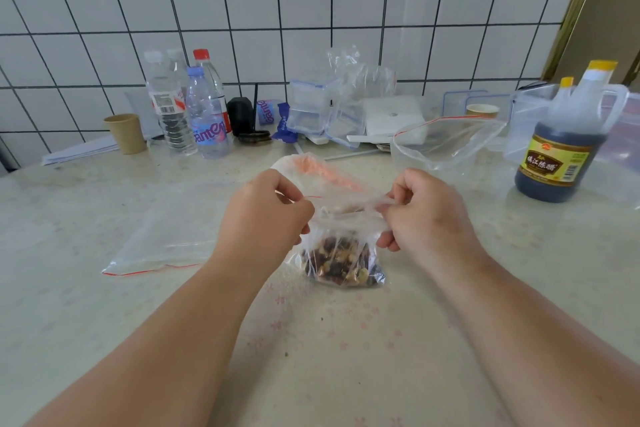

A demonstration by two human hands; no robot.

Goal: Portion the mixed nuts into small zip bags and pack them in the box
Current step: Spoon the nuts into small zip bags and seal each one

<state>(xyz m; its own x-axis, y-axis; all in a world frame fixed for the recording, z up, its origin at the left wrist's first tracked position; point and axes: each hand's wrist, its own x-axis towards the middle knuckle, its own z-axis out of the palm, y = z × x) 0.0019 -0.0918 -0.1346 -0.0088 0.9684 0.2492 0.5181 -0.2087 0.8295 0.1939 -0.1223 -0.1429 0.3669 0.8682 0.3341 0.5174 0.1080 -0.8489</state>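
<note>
Head view had both forearms reaching in from the bottom edge over the pale flowered table. Nearest to me, a small zip bag sat on the table at centre, its lower half filled with mixed nuts, dark red and tan pieces. I had the left hand pinching the bag's top edge at its left side, fingers curled round the plastic. I had the right hand pinching the same top edge at its right side, thumb and fingers closed on it. Whether the bag's seal was closed I could not tell. Left of the hands lay a flat empty zip bag with a red strip along its near edge. Just behind the hands was a bunch of clear bags with pink strips. Beyond the right hand a large zip bag stood with its mouth gaping. Farther right stood a dark vinegar jug with a yellow cap. Against the tiled wall stood water bottles, a brown paper cup and stacked clear lidded boxes.
</note>
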